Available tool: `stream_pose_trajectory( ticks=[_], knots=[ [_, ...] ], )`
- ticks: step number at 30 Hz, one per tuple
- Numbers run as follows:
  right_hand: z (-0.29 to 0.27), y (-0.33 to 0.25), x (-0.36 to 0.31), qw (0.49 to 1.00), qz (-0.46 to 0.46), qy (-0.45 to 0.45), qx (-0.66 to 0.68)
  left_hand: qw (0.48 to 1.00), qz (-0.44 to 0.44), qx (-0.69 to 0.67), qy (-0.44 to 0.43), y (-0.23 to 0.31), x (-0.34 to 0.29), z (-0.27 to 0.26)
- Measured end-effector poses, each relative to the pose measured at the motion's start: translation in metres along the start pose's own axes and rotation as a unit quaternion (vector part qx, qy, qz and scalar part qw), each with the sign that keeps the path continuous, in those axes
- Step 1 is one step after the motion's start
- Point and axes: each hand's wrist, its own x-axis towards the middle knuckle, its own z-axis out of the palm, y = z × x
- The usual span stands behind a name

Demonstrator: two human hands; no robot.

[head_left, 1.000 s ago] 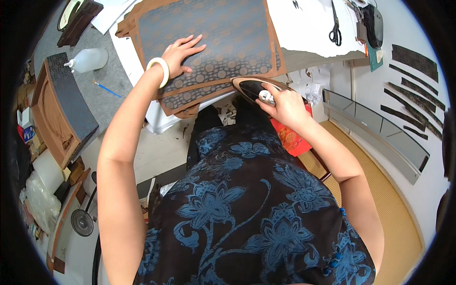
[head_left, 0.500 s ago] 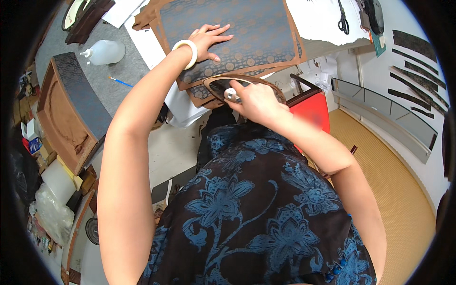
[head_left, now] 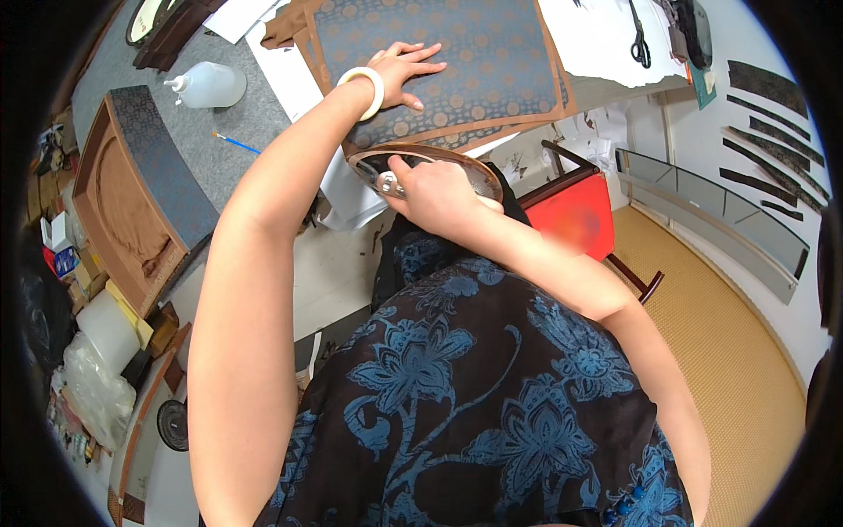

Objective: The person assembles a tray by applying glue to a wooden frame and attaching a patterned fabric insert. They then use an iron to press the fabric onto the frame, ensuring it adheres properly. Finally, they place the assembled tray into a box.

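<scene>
My left hand (head_left: 406, 74), with a cream bangle (head_left: 378, 93) round the wrist, lies with fingers spread on a blue-grey patterned sheet (head_left: 492, 57) with copper round motifs and a brown border. More brown-edged sheets show beneath it. At the table's near edge, my right hand (head_left: 436, 195) is closed on a round disc (head_left: 474, 169) with a brown-gold rim and a dark face. The disc is steeply tilted and partly hidden by the hand. A pale silvery piece (head_left: 389, 184) shows by my thumb; whether it is a knob cannot be made out.
On the grey tabletop stand a translucent squeeze bottle (head_left: 211, 85) and a blue brush (head_left: 237, 143). A brown tray-like box (head_left: 118, 198) sits at the left. Black scissors (head_left: 640, 44) lie at the far right. A red-seated chair (head_left: 575, 215) stands right of my body.
My right hand has moved left with the disc, relative to the sheets. The left hand stays spread on the patterned sheet. The whole view has shifted slightly.
</scene>
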Motion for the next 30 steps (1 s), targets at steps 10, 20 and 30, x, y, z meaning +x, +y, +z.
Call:
stream_pose_trajectory(
  ticks=[10,20,30],
  knots=[
    [0.011,-0.008,0.006,0.998,-0.033,0.042,0.021,0.998,-0.045,0.018,-0.041,0.015,-0.003,-0.008],
    [-0.046,0.103,-0.046,0.998,0.032,0.03,-0.043,0.995,-0.074,0.009,-0.074,0.029,-0.004,-0.016],
    [-0.103,0.224,-0.103,0.993,0.091,0.031,-0.069,0.99,-0.108,0.005,-0.092,0.047,0.001,-0.029]
  ],
)
